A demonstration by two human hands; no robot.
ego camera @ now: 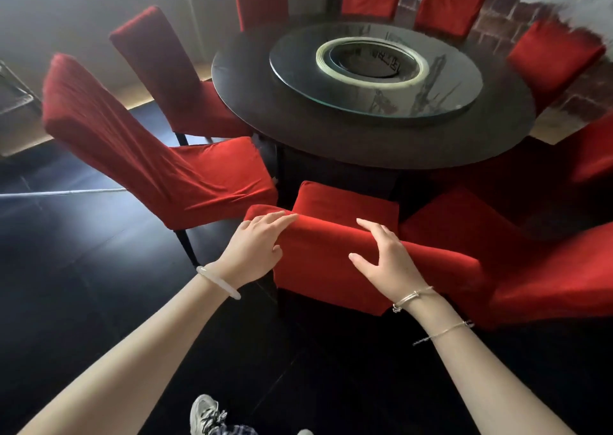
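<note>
A chair in a red fabric cover (pixel 331 268) stands right in front of me, its seat (pixel 345 202) tucked toward the round dark table (pixel 365 146). My left hand (pixel 255 245) rests on the left end of the chair's top edge, fingers straight and laid along the fabric. My right hand (pixel 384 259) lies over the top edge further right, fingers spread over the back and thumb on the near side. Neither hand curls tightly round the backrest.
Several more red-covered chairs ring the table, one (pixel 149 156) close on the left and one (pixel 547 268) close on the right. A glass turntable (pixel 374 69) sits on the table. The floor is dark and glossy; my shoe (pixel 205 414) shows below.
</note>
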